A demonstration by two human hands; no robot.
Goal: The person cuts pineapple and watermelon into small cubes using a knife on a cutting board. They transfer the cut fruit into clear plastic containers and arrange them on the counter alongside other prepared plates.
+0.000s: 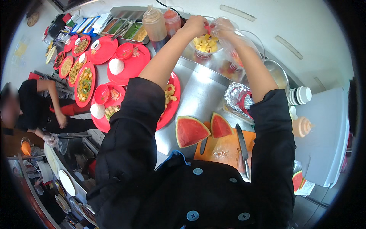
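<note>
Both of my hands are at the far side of the steel counter, above a clear bowl of yellow fruit chunks (204,43). My left hand (195,24) has its fingers curled at a small red item (208,29), which they partly hide. My right hand (224,28) is at the other side of that item, with clear plastic film or a bag (220,23) over its fingers. The plastic hangs down along my right forearm. Behind that forearm, red pieces (236,58) show through it, partly hidden.
Watermelon wedges (192,131) lie by an orange cutting board (217,150) with a knife (242,146). Red plates of food (130,64) crowd the left, near squeeze bottles (154,24). Crumpled foil (236,93) and a metal bowl (276,73) sit right. Another person (43,103) stands left.
</note>
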